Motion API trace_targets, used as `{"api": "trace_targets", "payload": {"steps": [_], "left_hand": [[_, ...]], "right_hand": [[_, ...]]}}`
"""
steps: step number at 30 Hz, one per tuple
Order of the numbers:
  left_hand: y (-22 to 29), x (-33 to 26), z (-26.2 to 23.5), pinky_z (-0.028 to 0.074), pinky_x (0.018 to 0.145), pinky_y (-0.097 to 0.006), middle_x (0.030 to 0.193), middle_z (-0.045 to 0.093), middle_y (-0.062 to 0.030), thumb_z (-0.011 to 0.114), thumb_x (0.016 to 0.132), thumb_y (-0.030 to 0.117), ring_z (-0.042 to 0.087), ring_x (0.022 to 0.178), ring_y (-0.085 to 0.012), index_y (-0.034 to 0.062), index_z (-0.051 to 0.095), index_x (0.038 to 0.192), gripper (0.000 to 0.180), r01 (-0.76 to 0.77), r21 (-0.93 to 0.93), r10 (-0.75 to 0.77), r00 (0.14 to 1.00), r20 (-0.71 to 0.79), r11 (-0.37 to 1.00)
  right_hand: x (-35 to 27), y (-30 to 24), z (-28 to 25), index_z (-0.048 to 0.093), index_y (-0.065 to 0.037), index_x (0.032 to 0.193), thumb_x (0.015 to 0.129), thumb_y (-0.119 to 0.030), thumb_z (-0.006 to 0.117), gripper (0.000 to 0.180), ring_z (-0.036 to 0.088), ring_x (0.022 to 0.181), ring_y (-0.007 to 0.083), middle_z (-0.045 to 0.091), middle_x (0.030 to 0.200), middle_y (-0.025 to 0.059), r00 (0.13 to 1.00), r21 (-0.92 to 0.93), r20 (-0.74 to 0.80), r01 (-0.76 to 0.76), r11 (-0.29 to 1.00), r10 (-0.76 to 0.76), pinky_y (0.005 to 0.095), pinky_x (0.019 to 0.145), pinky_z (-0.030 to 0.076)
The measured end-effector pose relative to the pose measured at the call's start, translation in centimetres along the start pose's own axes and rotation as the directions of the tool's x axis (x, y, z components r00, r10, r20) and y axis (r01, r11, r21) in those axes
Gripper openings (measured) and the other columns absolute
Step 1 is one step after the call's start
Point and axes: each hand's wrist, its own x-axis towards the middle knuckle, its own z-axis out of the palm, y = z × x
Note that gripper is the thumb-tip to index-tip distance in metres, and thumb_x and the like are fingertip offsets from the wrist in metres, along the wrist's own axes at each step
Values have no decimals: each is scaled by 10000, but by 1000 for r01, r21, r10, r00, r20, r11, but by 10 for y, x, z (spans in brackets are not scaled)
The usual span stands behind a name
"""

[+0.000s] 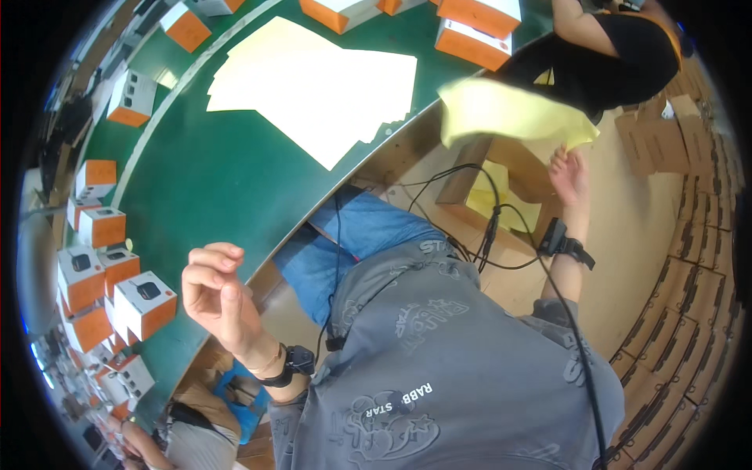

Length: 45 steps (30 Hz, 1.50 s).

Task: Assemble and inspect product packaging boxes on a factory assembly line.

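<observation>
A: Right hand point(570, 174) is stretched out to the person's right, fingers pinching the corner of a pale yellow sheet point(509, 113). The sheet hangs in the air off the edge of the green counter point(219, 188), blurred, above a wooden stand point(478, 168).

B: And the left hand point(215, 294)?

A: Raised in front of the chest, fingers loosely curled, gripping nothing. It hovers near the counter's edge.

B: Step in hand, as you read it?

A: My judgement: one sheet being carried between the side stand and the counter. More yellow paper point(495, 196) lies lower on that stand. Which way it travels, I cannot tell.

B: What would the next move need?

A: A steady pinch, since the sheet is limp and flaps. Probably the free hand to catch its other edge.

B: Packages?

A: A fan of cream sheets point(313, 86) lies spread on the counter. Orange-and-white boxes point(117, 290) are stacked in a cluster at the left, each with a dark device pictured on its white face. More boxes of that kind point(474, 31) sit along the far side. Brown cartons point(689, 290) are stacked in rows at the right.
</observation>
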Motion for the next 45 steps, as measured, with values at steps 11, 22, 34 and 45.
{"api": "trace_targets", "payload": {"steps": [11,22,34,45], "left_hand": [[21,1,46,492,836,-352,945,592,-104,708,946,58,598,911,-238,51,563,982,149,92,27,-92,995,26,995],[9,3,107,538,958,-422,1245,687,-224,855,727,50,687,1056,-276,5,687,758,176,228,213,-304,831,467,950],[-29,13,101,533,976,-351,1169,751,-122,827,823,17,696,1074,-206,53,760,878,95,154,71,-169,919,356,985],[-4,8,27,540,905,-302,1017,745,-60,800,915,43,714,990,-146,36,711,1038,153,107,88,-85,970,-228,990]], "right_hand": [[22,21,-283,620,-63,1223,1042,-213,601,236,710,1090,213,731,1172,76,586,-102,-793,141,985,-167,358,936,557],[12,-19,133,429,49,1541,1063,-67,536,503,583,1273,244,518,1542,173,836,150,495,188,971,-238,390,1127,475],[50,-10,439,640,42,1303,1011,-87,658,320,670,902,136,734,1065,96,562,-399,827,597,696,-8,281,847,548],[-51,172,433,784,-59,1120,837,-210,888,337,670,1201,238,724,1244,91,275,-412,845,881,233,458,391,1071,492]]}}
